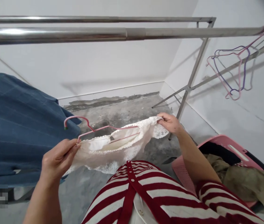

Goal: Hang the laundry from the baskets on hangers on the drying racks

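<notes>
**Near zone.** The person wears a red-and-white striped cardigan (pixel 164 194), which fills the lower centre of the view. The left hand (pixel 58 158) has its fingers closed around the lower end of a pink wire hanger (pixel 103 128), with the edge of a cream lace garment (pixel 113 146) gathered at the same point. The right hand (pixel 169 123) has its fingers pressed together on the lace at the far right edge of the garment. The garment spans the gap between the hands, held above the floor, and the hanger lies partly inside it.

**Caution.** A loosened right-hand pinch may drop the lace toward the floor. The wire end may snag the fine lace if drawn through under tension. The hanger hook sits just beside a blue garment (pixel 12 130) on the left and may catch its cloth.

**Middle zone.** To the right, a pink plastic laundry basket (pixel 225 144) holds olive-green cloth (pixel 248 183). Below the hands lies a stained concrete floor (pixel 127 115).

**Far zone.** Steel drying-rack rails (pixel 52 34) cross the view overhead. Pink and purple wire hangers (pixel 232 71) hang from the nearer rail at the right. A white wall (pixel 87 62) closes the space behind.
</notes>
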A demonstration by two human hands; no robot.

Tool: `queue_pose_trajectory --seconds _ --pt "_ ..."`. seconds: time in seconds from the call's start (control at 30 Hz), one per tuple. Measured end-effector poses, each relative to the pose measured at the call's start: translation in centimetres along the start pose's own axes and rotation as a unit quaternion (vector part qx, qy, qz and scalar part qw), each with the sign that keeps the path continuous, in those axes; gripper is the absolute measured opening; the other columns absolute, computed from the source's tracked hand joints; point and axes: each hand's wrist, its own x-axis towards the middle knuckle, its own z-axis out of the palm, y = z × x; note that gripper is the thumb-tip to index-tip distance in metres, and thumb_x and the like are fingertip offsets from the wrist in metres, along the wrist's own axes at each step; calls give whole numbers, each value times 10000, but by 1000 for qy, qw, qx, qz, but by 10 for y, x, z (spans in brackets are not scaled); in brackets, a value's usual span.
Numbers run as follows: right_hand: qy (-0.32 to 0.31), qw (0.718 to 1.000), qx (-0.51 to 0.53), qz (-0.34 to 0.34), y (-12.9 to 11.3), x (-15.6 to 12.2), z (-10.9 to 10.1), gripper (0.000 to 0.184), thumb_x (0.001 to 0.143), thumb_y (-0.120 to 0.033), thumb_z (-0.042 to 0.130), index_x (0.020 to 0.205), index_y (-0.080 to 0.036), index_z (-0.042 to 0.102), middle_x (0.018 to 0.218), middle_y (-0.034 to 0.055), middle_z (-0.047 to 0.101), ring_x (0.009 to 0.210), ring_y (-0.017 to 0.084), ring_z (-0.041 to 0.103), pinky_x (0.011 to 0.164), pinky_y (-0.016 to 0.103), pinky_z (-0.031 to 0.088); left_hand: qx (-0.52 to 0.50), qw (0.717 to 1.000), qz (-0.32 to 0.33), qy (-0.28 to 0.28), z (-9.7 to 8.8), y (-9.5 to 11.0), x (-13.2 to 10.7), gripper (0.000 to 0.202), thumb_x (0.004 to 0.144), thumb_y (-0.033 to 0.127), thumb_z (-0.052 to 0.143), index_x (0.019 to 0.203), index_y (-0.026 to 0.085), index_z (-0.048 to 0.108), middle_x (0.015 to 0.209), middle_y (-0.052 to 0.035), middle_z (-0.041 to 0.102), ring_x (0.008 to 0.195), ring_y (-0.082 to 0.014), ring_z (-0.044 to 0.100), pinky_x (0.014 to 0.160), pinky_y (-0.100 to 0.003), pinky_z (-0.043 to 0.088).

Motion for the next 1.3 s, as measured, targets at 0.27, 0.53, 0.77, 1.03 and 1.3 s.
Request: queue_pose_trajectory --seconds 0.27,0.53,0.77,1.03,1.3 --pt "28 998 46 -9 -15 -13 -9 362 758 -367 625 1085 -211 632 758 13 669 672 157 589 608 267 448 -55 997 -9 44 14 -2 4 91 786 254 621 833 192 669 751 4 655 637 -108 589 579 -213 449" --pt "-36 987 -121 -100 -39 -15 -29 476 778 -384 622 1230 -248 555 1122 81 613 945 220 586 793 342 480 -44 999 -9 30 22 3 7 108 811 254 599 855 182 666 768 -12 665 663 -117 602 592 -216 464" --pt "-149 933 -232 -232 -70 2 2 322 937 -355 371 1021 -191 635 889 91 644 864 209 574 809 350 417 -36 999 33 -23 27 4 11 122 832 250 575 857 176 669 677 0 633 591 -92 568 553 -192 427" --pt "-266 927 -150 -219 -66 12 42 271 914 -348 422 930 -198 647 839 52 662 760 166 590 682 264 412 -10 997 19 -73 38 -6 -11 191 882 278 517 896 170 673 672 -13 610 619 -92 567 594 -190 427" --pt "-204 966 -78 -138 -57 20 34 272 866 -422 502 893 -210 670 884 55 693 806 184 629 711 253 470 -3 981 -175 -79 -17 -61 -38 344 785 455 608 966 172 680 920 -57 683 840 -174 620 741 -257 474"
